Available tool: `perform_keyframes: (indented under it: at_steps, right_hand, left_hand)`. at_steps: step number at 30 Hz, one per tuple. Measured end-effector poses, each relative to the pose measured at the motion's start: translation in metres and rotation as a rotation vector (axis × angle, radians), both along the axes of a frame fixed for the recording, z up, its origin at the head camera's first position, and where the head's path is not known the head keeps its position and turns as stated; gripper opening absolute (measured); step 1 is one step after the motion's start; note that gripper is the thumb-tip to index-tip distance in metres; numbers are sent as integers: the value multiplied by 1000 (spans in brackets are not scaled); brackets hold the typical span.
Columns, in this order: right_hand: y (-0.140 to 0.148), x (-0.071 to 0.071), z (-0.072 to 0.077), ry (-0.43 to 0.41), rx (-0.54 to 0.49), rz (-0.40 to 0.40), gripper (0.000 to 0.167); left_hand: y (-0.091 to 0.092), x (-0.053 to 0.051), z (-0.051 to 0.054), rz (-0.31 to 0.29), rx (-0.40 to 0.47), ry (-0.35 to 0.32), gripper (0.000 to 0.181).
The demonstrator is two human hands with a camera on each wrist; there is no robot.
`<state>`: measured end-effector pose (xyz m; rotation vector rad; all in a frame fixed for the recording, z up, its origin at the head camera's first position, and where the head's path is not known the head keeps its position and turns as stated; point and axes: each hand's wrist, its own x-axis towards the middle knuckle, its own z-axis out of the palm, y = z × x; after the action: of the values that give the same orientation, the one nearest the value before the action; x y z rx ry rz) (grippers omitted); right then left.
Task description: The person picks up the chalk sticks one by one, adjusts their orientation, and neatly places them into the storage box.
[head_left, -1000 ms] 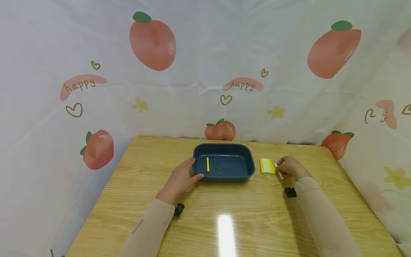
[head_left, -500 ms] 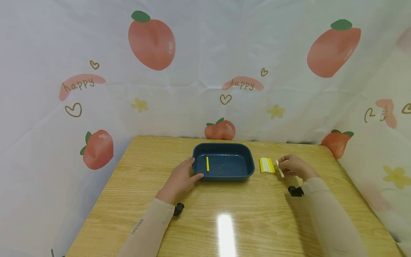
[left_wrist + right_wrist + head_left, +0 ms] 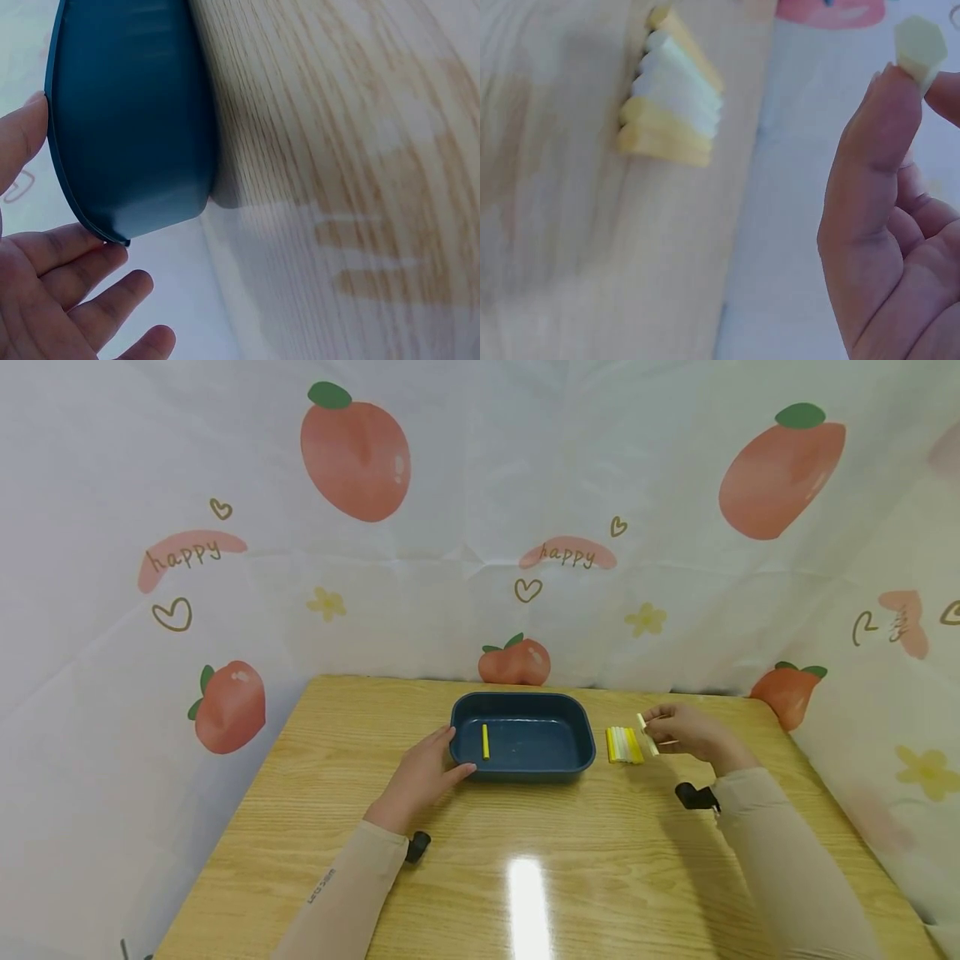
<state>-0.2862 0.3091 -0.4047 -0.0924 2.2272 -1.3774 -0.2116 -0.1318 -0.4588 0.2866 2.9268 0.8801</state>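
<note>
Between the thumb and fingertips of my right hand (image 3: 688, 733) is a pale cream stick of chalk (image 3: 921, 41), its six-sided end showing in the right wrist view. It is held tilted, above the table and just right of a row of chalk sticks (image 3: 624, 745), yellow and white, lying side by side. A dark blue rectangular tray (image 3: 525, 775) stands left of that row. One yellow chalk (image 3: 485, 742) lies inside, towards its left end. My left hand (image 3: 418, 783) touches the tray's left rim and front left corner with thumb and fingertips, the other fingers spread loosely.
The wooden table (image 3: 465, 877) reaches back to a white cloth (image 3: 420, 610) printed with peaches, which hangs behind and at the sides. A bright light reflection (image 3: 528, 902) lies on the table's near part. A black wrist camera (image 3: 696, 797) sticks out beneath the right cuff.
My right hand has lifted the cream chalk off the table beside the row and raised it slightly, changing its tilt. My left hand and the tray have stayed in place.
</note>
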Motion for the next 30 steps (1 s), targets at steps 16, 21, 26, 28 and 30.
perform_keyframes:
  at_steps: [16, 21, 26, 28, 30]
  right_hand:
    - [-37, 1, 41, -22, -48, 41, 35]
    - [-49, 1, 50, -27, -70, 46, 31]
    - [-63, -3, 56, -26, -81, 76, 27]
    - [-70, -6, 57, -32, -79, 86, 27]
    - [-77, -9, 58, -41, -80, 93, 28]
  left_hand:
    - [-1, -2, -3, -7, 30, 2, 84]
    - [-1, -1, -3, -5, 35, 2, 84]
    - [-1, -1, -2, -9, 45, 3, 83]
    - [0, -1, -2, -8, 47, 0, 83]
    - [0, -1, -2, -7, 51, 2, 83]
